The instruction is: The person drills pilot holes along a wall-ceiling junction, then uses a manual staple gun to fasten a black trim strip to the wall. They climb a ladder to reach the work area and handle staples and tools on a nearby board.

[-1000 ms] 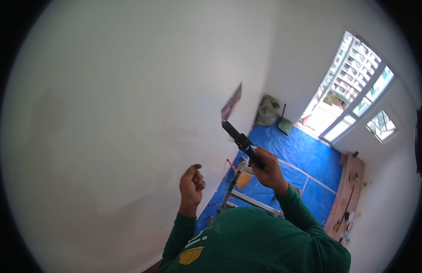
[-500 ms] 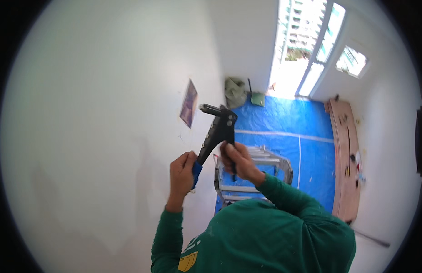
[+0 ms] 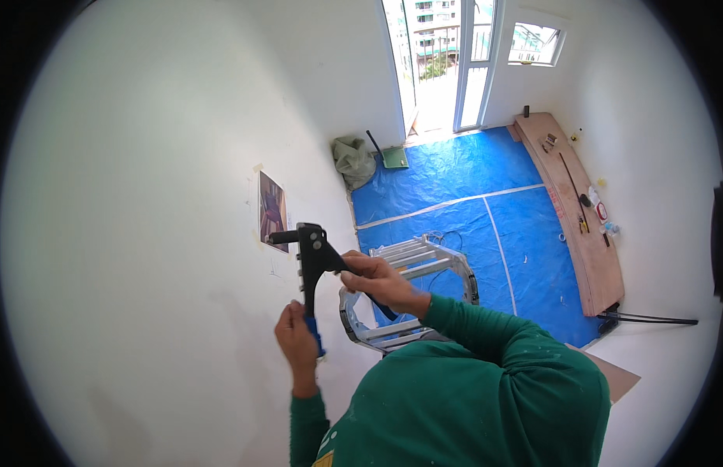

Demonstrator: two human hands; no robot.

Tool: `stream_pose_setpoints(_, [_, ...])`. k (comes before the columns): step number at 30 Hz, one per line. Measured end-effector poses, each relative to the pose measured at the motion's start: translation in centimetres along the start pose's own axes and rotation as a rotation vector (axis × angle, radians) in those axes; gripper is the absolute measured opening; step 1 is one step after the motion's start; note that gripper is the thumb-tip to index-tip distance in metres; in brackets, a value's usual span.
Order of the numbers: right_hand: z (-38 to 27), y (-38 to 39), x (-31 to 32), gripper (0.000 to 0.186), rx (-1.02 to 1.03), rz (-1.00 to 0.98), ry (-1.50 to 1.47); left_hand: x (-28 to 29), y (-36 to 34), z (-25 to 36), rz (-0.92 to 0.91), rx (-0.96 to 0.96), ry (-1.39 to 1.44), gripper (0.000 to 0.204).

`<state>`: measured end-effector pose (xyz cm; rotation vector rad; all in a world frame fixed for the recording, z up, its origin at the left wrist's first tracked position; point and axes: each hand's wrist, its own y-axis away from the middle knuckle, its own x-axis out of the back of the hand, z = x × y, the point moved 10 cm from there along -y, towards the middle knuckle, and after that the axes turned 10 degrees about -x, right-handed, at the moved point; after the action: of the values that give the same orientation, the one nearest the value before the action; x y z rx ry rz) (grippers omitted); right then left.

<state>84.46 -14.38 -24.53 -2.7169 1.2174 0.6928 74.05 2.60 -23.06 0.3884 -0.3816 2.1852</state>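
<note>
Both my hands hold a black hand riveter (image 3: 315, 247) up in front of the white wall. My left hand (image 3: 297, 344) is wrapped round its blue-gripped handle, which points down. The fingers of my right hand (image 3: 383, 282) close on the other black handle, swung out to the right. The two handles stand wide apart. Its short nose points left toward a small dark picture (image 3: 272, 204) taped to the wall. Whether the nose touches the wall I cannot tell. Several small pale nosepieces sit along the lower handle.
An aluminium stepladder (image 3: 412, 265) stands just below my hands. Blue sheeting (image 3: 455, 175) with white tape lines covers the floor. A greenish sack (image 3: 353, 162) and a green dustpan (image 3: 395, 158) sit by the far wall. Tools lie on a long wooden board (image 3: 575, 202) at right.
The riveter has turned more upright, and its handles are spread wider. My right hand has swung its handle outward. The view has shifted, showing more of the floor and the board.
</note>
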Motion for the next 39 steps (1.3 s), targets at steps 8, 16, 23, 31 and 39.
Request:
stream_pose_setpoints(8, [5.6, 3.6, -3.9, 0.074, -0.386, -0.499, -0.497, 1.4, 1.4, -1.5, -0.283, 0.019, -0.086, 0.044])
stream_pose_setpoints(16, [2.5, 4.5, -5.1, 0.084, -0.465, -0.843, -0.653, 0.7, 4.0, 2.1, -0.186, -0.143, -0.157, 0.040])
stream_pose_setpoints(23, [2.5, 3.5, -7.0, 0.079, -0.458, -0.754, -0.629, 2.8, 3.2, -5.8, 0.121, 0.547, 1.022, 0.039])
stream_pose_setpoints(31, [5.3, 4.0, -8.3, 0.078, -0.533, -0.737, -0.318, 4.5, 0.3, -2.9, 0.246, 0.378, 1.171, 0.042])
stream_pose_setpoints(39, [5.0, 4.1, -9.1, 0.084, -0.467, -0.814, -0.190, 3.9, -2.1, -0.4, 0.223, 0.329, 1.134, 0.039])
